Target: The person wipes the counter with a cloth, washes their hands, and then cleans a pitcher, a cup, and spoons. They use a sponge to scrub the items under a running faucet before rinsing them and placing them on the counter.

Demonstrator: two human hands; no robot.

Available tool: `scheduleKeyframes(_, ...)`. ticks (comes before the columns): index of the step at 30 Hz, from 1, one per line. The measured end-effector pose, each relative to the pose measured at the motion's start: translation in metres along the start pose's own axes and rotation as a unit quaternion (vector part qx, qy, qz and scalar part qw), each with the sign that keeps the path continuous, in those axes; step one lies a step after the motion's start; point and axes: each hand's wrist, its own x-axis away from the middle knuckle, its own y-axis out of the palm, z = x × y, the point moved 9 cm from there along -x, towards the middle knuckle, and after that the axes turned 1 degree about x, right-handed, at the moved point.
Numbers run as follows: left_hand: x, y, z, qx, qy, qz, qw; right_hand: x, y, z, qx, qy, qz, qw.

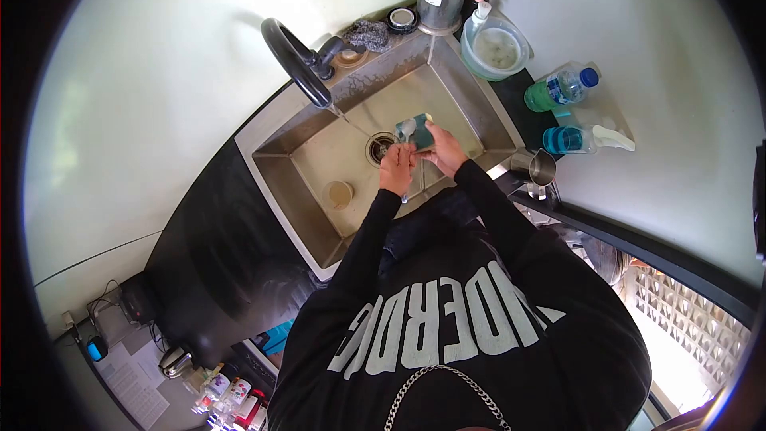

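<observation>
Over the sink [307, 160], my left hand [396, 168] is closed around the handle of a spoon [409, 126]. The spoon's bowl points away from me and lies against a teal sponge [423, 134]. My right hand [447, 152] grips that sponge from its right side, close beside the left hand. Just left of the hands is the drain [380, 146], with a thin stream of water falling near it from the black faucet [295, 64]. A small round cup [339, 195] sits on the sink floor, nearer to me.
Behind the sink are a steel scrubber [367, 35] and a metal utensil holder [440, 8]. On the right stand a soapy tub [496, 49], a green bottle [554, 92], a blue-liquid bottle [566, 140] and a metal pitcher [541, 168]. Black countertop [215, 231] runs along the left.
</observation>
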Motion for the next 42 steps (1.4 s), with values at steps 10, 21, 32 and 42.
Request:
scheduleKeyframes(10,-0.003,0.003,-0.010,0.020,-0.134,-0.074,0.988,0.011,0.005,-0.026,-0.050,0.009,-0.028,0.998)
scheduleKeyframes(21,-0.016,0.003,-0.035,-0.003,-0.111,0.006,0.994,0.010,0.007,-0.027,0.120,-0.014,-0.021,0.992)
scheduleKeyframes(32,-0.047,-0.002,-0.085,0.157,-0.076,0.072,0.982,0.035,0.052,-0.037,0.525,-0.198,-0.019,0.828)
scheduleKeyframes(42,-0.021,0.005,0.011,-0.161,0.106,0.028,0.981,0.012,-0.002,-0.055,0.406,-0.115,0.206,0.883)
